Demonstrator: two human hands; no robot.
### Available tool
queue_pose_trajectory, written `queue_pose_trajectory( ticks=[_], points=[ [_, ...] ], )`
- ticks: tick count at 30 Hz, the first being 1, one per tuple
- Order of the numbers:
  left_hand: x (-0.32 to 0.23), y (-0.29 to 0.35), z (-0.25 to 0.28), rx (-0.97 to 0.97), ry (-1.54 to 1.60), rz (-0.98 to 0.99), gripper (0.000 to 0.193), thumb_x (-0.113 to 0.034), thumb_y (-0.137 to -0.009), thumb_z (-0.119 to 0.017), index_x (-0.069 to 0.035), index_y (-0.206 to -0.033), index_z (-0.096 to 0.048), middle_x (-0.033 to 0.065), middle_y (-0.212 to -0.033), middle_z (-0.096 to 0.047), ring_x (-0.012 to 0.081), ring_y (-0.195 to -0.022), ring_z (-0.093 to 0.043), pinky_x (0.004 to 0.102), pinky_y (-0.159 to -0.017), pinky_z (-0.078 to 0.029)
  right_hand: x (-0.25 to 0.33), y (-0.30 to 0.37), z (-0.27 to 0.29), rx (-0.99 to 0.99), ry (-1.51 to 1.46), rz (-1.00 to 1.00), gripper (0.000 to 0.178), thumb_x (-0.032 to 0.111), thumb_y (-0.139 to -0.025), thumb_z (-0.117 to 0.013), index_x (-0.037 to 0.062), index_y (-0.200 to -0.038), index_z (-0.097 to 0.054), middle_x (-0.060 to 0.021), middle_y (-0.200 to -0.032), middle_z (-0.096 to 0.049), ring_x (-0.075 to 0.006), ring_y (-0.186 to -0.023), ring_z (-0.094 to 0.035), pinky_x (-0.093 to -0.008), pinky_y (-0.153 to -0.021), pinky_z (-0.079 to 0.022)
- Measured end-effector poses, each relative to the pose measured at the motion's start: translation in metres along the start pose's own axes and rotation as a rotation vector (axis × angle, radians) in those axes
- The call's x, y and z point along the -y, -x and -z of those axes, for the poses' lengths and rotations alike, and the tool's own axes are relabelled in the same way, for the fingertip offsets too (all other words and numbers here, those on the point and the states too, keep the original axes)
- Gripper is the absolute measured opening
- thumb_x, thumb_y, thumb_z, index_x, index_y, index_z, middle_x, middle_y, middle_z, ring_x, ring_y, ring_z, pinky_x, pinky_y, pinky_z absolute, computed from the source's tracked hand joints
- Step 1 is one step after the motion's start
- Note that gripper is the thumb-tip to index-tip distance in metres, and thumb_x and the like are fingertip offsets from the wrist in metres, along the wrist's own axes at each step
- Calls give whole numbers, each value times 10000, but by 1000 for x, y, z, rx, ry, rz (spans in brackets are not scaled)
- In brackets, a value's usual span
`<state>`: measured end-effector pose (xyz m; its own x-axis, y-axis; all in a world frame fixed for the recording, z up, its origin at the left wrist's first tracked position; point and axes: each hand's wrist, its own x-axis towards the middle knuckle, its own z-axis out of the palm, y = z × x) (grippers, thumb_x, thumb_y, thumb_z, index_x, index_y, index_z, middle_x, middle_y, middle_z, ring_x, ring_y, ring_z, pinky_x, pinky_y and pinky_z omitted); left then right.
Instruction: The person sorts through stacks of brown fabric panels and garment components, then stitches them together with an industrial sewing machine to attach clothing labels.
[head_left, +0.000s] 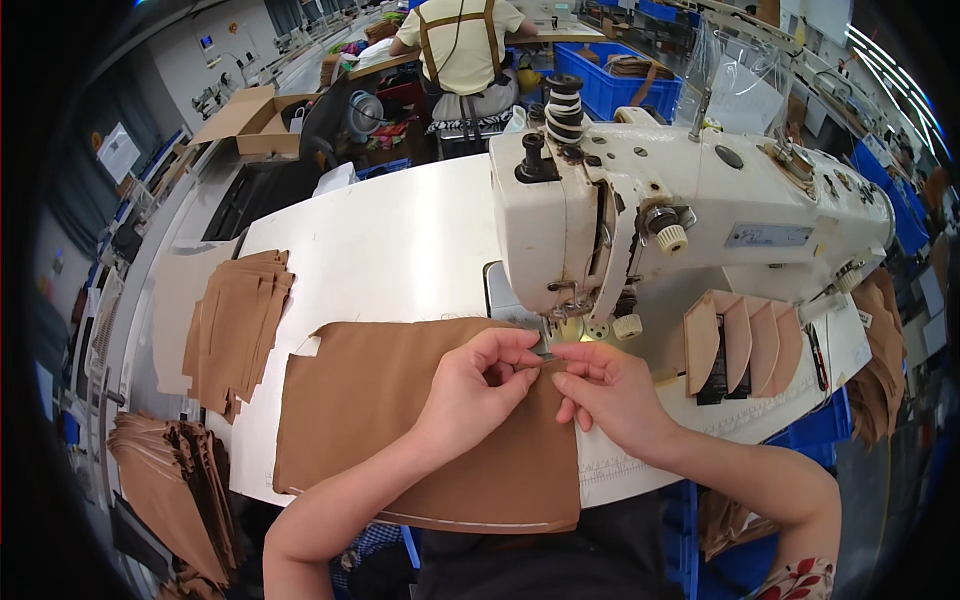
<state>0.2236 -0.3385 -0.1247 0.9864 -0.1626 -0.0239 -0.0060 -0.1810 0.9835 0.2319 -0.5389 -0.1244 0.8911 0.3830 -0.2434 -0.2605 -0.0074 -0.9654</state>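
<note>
Brown cloth: the large flat panel (370, 395) lies on the white surface (390, 240), left of and just short of the needle area, its near edge hanging at the surface's near rim. A pale line runs along that near edge, and a few loose threads show at the far left.
Handling: probably light and soft with some body; likely to crease or fray rather than break. Best held flat by a palm near its middle, with a fingertip pinch at an edge or corner to steer it.
Left hand: this hand (478, 380) is over the cloth's far right part, thumb and fingers drawn close in a fine grip; what is between the tips, if anything, I cannot tell.
Right hand: this one (612, 390) faces it from the right, fingers curled, tips almost meeting the left's; whether its grip has closed on anything is too small to tell.
Sewing machine: the white machine (760, 190) stands beyond and to the right, needle end just past the fingertips.
Wooden rack: the divided holder (765, 345) sits right of the right hand.
Left side: a stack of small brown pieces (235, 320), with a thicker brown bundle (170, 490) nearer.
Far side: a seated person (462, 45) and a blue bin (590, 85).
</note>
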Motion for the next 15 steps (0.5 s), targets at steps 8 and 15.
queue_pose_trajectory(
  ticks=[8, 15],
  points=[
    [4, -2, -6, -81, 55, -17, 263, -18, -927, -698, 10, -1183, -644, 16, -938, -704, 27, -773, -572, 206, -725, -504, -5, 0, -1, -17, -32, 20, 366, 17, -977, -606, -28, -1337, -553, -107, -1026, -665, -128, -743, -691, -217, -550, -511],
    [3, -4, -10, -112, 88, -33, 232, 5, -905, -716, -3, -1128, -656, 10, -904, -706, 30, -762, -584, 202, -705, -503, -8, 2, 1, -2, -48, 54, 357, 8, -972, -569, -41, -1324, -534, -122, -1096, -634, -136, -756, -699, -224, -555, -517]
  ],
)
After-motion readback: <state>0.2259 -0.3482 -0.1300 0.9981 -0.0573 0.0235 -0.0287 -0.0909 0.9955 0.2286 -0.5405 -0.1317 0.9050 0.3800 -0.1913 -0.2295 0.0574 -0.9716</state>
